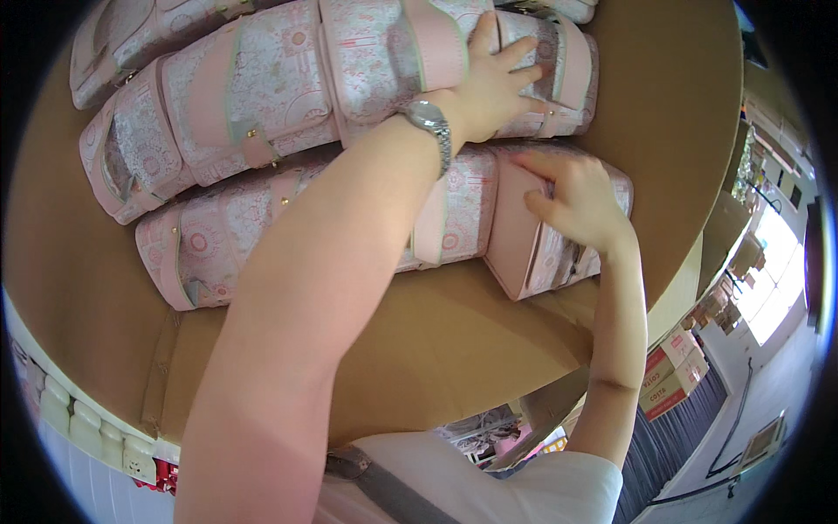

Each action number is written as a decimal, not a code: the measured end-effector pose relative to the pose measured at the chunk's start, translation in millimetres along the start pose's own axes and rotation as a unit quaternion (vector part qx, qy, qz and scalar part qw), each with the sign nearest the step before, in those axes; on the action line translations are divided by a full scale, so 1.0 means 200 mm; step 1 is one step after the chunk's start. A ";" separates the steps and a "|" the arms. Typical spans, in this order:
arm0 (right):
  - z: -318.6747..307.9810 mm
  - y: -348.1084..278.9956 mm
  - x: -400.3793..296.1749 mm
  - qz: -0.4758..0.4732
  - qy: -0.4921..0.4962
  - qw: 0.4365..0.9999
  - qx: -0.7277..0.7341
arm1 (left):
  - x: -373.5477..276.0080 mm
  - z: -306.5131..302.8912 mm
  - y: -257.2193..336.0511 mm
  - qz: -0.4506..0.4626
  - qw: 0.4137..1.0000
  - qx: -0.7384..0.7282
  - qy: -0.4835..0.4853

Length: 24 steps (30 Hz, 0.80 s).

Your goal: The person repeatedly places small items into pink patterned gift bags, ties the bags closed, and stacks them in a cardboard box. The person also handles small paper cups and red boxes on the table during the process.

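Note:
Pink-and-white patterned bags [249, 85] with pink straps and gold-coloured studs lie in rows inside a large cardboard box [393, 354]. My left hand [494, 88], with a metal-band watch [429, 118] on its wrist, rests with spread fingers on the right part of the middle row. Below it and to the right, my right hand [576, 193] touches a bag [517, 229] at the right end of the lower row. This bag is turned so that its plain pink panel shows; my index finger and thumb are apart against it. My other right fingers are partly hidden.
The box wall [661, 131] curves up on the right, and its near side lies under my forearms. Beyond it at the right are stacked cartons [674, 373], a dark corrugated surface [681, 432] and a bright window [772, 275].

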State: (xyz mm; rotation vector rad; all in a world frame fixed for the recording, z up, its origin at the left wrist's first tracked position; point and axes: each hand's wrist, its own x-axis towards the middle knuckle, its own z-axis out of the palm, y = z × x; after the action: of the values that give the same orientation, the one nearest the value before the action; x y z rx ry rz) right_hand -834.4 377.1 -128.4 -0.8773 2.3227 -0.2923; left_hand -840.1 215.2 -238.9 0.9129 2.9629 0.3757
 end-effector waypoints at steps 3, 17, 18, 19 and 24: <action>0.04 0.01 0.12 0.089 -0.048 0.994 -0.041 | 0.01 0.02 -0.01 -0.019 0.999 -0.021 0.015; 0.58 0.17 -0.06 -0.056 0.265 0.954 -0.129 | -0.03 0.01 -0.01 -0.017 0.999 -0.043 0.027; 0.59 0.18 -0.06 -0.066 0.273 0.951 -0.128 | -0.04 -0.02 0.02 -0.012 0.998 -0.061 0.012; 0.60 0.19 -0.05 -0.078 0.281 0.948 -0.128 | -0.05 -0.06 0.01 -0.023 0.996 -0.084 -0.016; 0.62 0.20 -0.02 -0.085 0.287 0.945 -0.133 | -0.22 -0.44 -0.10 -0.068 0.870 -0.425 -0.242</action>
State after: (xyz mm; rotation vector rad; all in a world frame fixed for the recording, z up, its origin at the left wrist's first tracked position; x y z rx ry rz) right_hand -775.0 411.6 -240.2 -1.2633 2.8739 -0.3484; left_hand -823.3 154.7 -159.6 0.5516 2.0303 1.1186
